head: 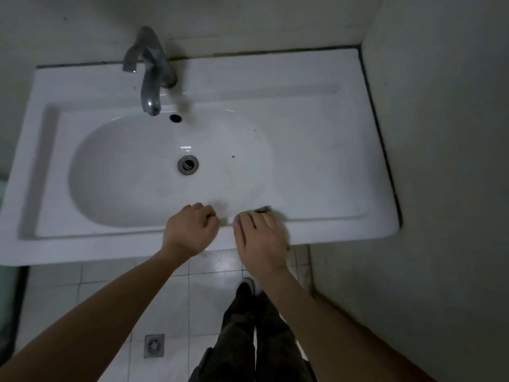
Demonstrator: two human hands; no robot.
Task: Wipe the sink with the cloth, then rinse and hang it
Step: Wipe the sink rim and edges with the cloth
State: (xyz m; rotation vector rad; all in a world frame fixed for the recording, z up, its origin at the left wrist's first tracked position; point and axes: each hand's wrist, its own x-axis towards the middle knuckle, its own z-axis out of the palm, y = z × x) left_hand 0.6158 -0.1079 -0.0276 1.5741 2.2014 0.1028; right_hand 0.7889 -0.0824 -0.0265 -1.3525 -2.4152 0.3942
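A white rectangular sink (pixel 316 150) with an oval basin fills the upper view. Its drain (pixel 188 164) sits mid-basin, and a grey metal faucet (pixel 150 75) rises at the back left. My right hand (pixel 261 238) lies flat on the sink's front rim, pressing down a small dark cloth (pixel 264 209) that peeks out past the fingertips. My left hand (pixel 190 232) rests curled on the front rim just to the left, fingers closed, with nothing visible in it.
A grey wall (pixel 440 161) runs along the sink's right side, and another stands behind it. Below are white floor tiles with a square floor drain (pixel 154 345). My dark trousers and a shoe (pixel 245 288) stand under the front rim.
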